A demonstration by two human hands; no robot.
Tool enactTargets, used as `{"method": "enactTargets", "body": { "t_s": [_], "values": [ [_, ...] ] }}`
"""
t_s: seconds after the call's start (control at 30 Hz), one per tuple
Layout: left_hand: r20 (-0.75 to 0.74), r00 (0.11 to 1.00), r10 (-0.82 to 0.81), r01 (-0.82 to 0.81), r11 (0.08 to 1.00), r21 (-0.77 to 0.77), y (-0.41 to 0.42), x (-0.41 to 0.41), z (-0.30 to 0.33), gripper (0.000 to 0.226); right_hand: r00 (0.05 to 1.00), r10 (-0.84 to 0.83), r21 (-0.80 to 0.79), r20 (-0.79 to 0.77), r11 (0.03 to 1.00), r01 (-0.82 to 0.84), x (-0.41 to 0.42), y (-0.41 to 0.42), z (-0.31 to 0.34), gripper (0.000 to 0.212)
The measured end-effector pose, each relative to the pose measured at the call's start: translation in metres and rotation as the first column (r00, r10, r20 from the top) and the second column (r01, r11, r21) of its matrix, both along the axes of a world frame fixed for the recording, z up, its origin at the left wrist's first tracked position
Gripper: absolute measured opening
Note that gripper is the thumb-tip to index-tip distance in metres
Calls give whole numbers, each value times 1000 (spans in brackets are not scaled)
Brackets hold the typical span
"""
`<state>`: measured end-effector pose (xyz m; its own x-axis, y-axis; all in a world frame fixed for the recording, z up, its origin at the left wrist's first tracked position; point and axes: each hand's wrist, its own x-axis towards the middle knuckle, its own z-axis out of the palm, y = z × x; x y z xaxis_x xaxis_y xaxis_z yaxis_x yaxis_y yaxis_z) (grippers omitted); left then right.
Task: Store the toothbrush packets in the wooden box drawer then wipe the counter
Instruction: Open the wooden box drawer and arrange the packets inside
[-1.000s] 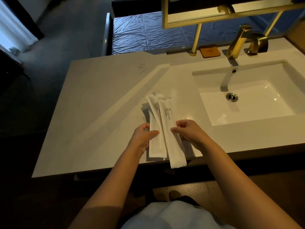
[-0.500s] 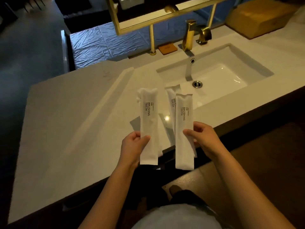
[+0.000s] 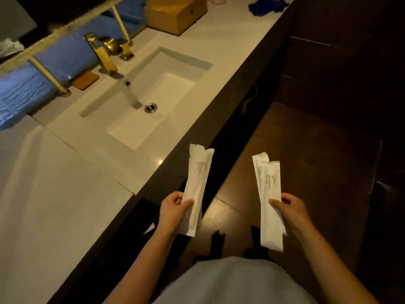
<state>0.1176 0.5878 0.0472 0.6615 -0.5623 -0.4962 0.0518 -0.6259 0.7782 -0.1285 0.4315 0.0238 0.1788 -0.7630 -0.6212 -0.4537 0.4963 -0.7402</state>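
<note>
My left hand [image 3: 173, 210] grips the lower part of a white toothbrush packet [image 3: 198, 176] printed "BRUSHING TEETH", held upright off the counter's front edge. My right hand [image 3: 292, 210] holds two more white packets [image 3: 268, 189], one behind the other, over the dark floor. The wooden box [image 3: 175, 15] stands at the far end of the white counter [image 3: 54, 205], beyond the sink; its drawer front is not visible. A blue cloth [image 3: 266, 6] lies bunched on the counter past the box.
A white rectangular sink [image 3: 182, 62] with a gold faucet [image 3: 103, 54] lies between me and the box. A small brown pad [image 3: 85, 80] sits beside the faucet. A gold-framed mirror stand [image 3: 43, 69] runs along the back. Dark floor [image 3: 306, 137] lies to my right.
Both hands lifted the packets off the counter and carried them away from it; my view has turned right, bringing the wooden box and blue cloth into sight.
</note>
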Motion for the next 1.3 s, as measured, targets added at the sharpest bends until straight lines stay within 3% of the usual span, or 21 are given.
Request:
{"method": "enactTargets", "body": {
  "t_s": [0.13,0.27,0.67,1.03,1.1,1.3],
  "values": [
    [75,986,-148,137,982,130,-38,-38,-27,13,979,-180,69,-99,980,187,-72,-12,-26,19],
    [140,958,-250,210,944,255,-72,-79,-49,12,958,-251,99,-140,959,266,-126,-33,-37,15],
    [184,918,-353,252,873,419,-174,-116,-79,9,984,-138,74,-110,986,147,-156,-186,-41,15],
    [141,875,-463,383,841,382,-381,-93,-73,11,974,-112,42,-197,992,122,-158,-336,-41,10],
    [156,866,-476,396,842,367,-415,-90,-66,11,966,-103,46,-236,992,117,-162,-362,-44,17],
    [179,919,-351,295,913,281,-504,-89,-54,14,952,-118,57,-281,989,140,-160,-450,-64,28]
  ]
}}
